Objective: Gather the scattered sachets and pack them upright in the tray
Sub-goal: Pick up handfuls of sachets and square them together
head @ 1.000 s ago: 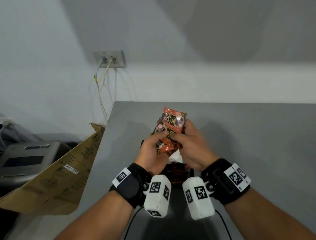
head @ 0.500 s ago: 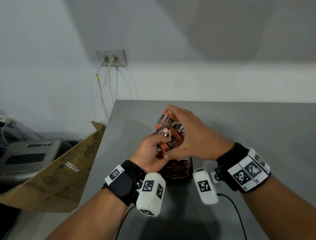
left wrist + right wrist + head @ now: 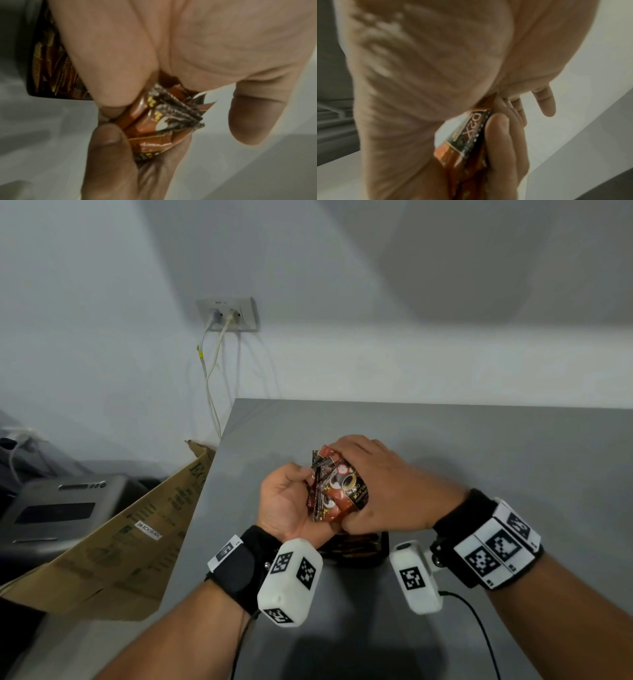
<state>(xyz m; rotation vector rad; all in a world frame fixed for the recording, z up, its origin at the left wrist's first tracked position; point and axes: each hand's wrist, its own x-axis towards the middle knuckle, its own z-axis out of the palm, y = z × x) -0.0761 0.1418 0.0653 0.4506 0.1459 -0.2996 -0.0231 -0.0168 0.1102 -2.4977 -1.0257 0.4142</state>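
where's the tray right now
In the head view the tray sits on the grey table, directly under and mostly hidden by both hands, the left hand and right hand, which hold the sachets above it.

Sachets (image 3: 337,491) apparently above tray (image 3: 383,542), between hands.

Sachets (image 3: 337,491): glossy foil-like film, red-orange and black print, crinkled, with serrated crimped end seals (image 3: 178,108); highlights show on the faces. Tray (image 3: 383,546): dark, smooth, glossy-looking wall, material cannot be told. Desk (image 3: 479,446): grey, smooth, matt with a faint sheen. Wrist straps (image 3: 239,570): black matt cloth. Wrist camera housings (image 3: 291,580): white smooth plastic, matt, bearing printed black-and-white markers. Box flap (image 3: 113,549): brown corrugated cardboard, matt, printed, with a white paper label. Wall (image 3: 376,302): painted, matt, even. Socket plate (image 3: 227,314): pale smooth plastic
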